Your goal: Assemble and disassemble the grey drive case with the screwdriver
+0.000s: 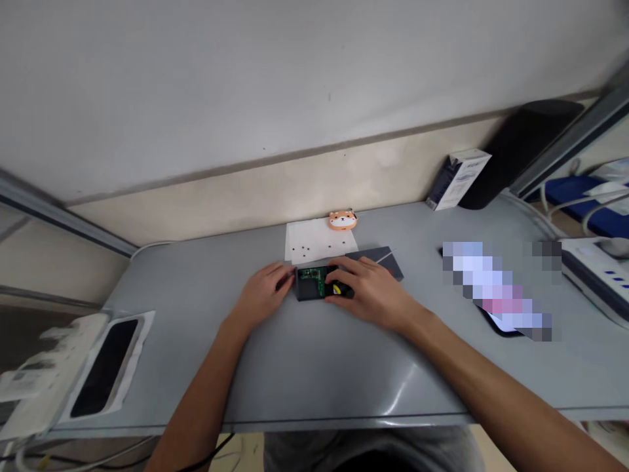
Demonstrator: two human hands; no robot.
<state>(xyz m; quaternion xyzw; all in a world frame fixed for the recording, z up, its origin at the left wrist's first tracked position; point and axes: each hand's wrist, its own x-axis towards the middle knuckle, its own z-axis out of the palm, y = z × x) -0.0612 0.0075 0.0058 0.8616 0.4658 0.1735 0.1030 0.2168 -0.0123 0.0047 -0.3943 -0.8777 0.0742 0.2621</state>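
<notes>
An opened dark electronic device lies on the grey tabletop in front of me, its green circuit board facing up. At its left end my left hand has curled fingers closed on the case edge. Over its right end, the fingers and thumb of my right hand grip from both sides around a black part with a yellow label. A flat dark panel lies behind my right hand, partly hidden by it. Several tiny dark screws are scattered on a white sheet of paper beyond the device.
An orange animal-face case sits on the paper's back corner. To the right are a blurred-out phone, a carton, a black cylinder and a power strip. At left, a dark phone-like slab lies on white material.
</notes>
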